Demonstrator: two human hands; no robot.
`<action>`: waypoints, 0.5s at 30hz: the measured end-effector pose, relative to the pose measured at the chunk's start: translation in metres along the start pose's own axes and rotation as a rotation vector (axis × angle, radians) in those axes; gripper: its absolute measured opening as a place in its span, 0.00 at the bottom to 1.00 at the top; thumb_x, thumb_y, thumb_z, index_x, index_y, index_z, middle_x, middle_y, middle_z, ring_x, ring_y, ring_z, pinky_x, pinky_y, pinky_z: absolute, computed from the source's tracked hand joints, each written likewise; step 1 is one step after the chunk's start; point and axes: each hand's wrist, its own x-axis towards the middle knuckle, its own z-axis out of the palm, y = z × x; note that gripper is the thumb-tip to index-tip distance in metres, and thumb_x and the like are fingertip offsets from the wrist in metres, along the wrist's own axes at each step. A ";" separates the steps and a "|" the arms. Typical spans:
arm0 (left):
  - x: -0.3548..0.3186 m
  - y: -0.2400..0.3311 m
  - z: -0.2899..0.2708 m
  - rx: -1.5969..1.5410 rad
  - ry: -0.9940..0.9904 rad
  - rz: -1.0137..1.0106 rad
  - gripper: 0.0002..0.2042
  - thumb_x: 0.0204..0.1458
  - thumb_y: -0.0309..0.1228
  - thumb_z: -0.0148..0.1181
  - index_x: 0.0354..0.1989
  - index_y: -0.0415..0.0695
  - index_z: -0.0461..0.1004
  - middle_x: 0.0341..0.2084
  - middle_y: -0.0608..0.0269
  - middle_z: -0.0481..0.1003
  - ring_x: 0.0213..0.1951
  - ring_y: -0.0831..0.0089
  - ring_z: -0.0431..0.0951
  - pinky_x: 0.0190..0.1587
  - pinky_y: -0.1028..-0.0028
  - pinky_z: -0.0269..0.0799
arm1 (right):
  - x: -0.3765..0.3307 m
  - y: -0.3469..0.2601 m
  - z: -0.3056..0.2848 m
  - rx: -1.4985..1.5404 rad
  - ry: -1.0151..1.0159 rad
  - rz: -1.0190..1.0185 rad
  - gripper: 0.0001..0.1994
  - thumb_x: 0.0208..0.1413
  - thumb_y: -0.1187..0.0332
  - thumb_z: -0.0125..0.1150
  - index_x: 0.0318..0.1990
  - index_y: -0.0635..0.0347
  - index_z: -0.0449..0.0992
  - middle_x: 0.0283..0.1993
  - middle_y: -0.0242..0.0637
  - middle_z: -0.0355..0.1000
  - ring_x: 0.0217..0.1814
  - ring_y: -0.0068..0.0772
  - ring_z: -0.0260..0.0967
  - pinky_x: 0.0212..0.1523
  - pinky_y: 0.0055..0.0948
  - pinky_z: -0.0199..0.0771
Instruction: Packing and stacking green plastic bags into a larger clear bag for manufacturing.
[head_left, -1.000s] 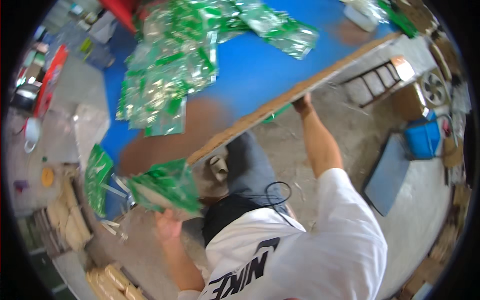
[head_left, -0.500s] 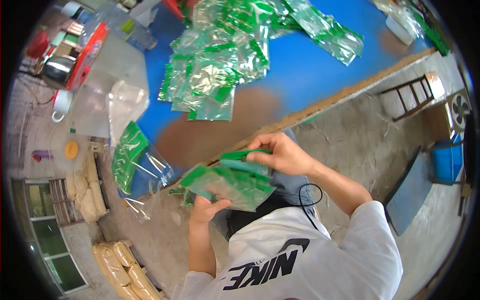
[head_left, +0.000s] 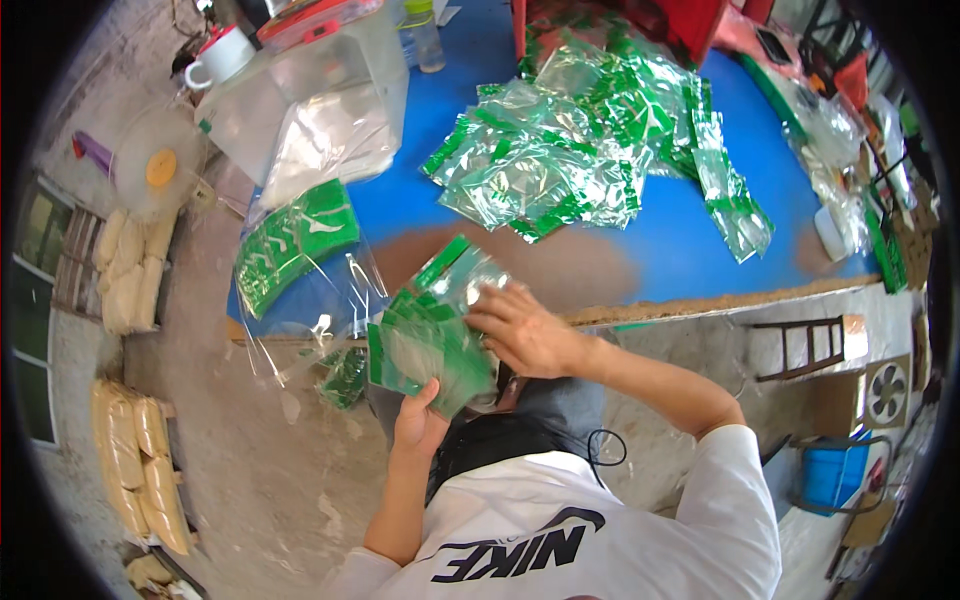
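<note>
My left hand (head_left: 421,421) is closed round the lower edge of a fanned stack of clear plastic packets with green bands (head_left: 432,348). The thumb lies over the front of the stack; the other fingers are hidden behind it. My right hand (head_left: 532,332) rests at the stack's upper right side, its fingers apart and lying on the packets. One packet (head_left: 462,272) sticks out above the others beside these fingertips. Beyond my hands, a large loose pile of similar packets (head_left: 570,150) lies on the blue table (head_left: 430,120).
A red bin (head_left: 690,30) stands behind the pile. Left of my hands, a green-printed bag stack (head_left: 300,240) overhangs the table edge. A translucent box (head_left: 360,60) and white mug (head_left: 222,55) stand far left. Loose plastic bags (head_left: 835,130) lie far right.
My view has turned, so the table sits more level. My right hand has gone from pinching a green edge to lying over the stack with fingers spread. The held stack is now tilted upright and fanned.
</note>
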 end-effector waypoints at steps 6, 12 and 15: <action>0.011 0.000 0.007 -0.015 0.078 0.050 0.27 0.59 0.24 0.60 0.66 0.41 0.62 0.60 0.57 0.71 0.62 0.61 0.71 0.68 0.56 0.65 | 0.063 0.063 -0.020 -0.124 0.422 0.296 0.22 0.64 0.58 0.56 0.56 0.68 0.71 0.56 0.58 0.72 0.61 0.60 0.67 0.63 0.50 0.65; 0.001 0.008 0.000 -0.064 0.118 0.075 0.28 0.58 0.21 0.58 0.68 0.39 0.60 0.62 0.54 0.69 0.64 0.55 0.69 0.67 0.53 0.65 | 0.030 0.072 -0.004 -0.334 0.111 0.250 0.25 0.63 0.56 0.57 0.59 0.68 0.67 0.64 0.55 0.64 0.73 0.61 0.54 0.72 0.60 0.50; 0.000 0.017 0.000 0.021 0.063 0.012 0.30 0.56 0.21 0.60 0.68 0.40 0.60 0.62 0.55 0.68 0.63 0.56 0.70 0.66 0.55 0.66 | 0.013 0.030 -0.014 0.050 0.044 0.177 0.13 0.56 0.79 0.53 0.49 0.62 0.71 0.58 0.48 0.71 0.65 0.54 0.67 0.63 0.49 0.66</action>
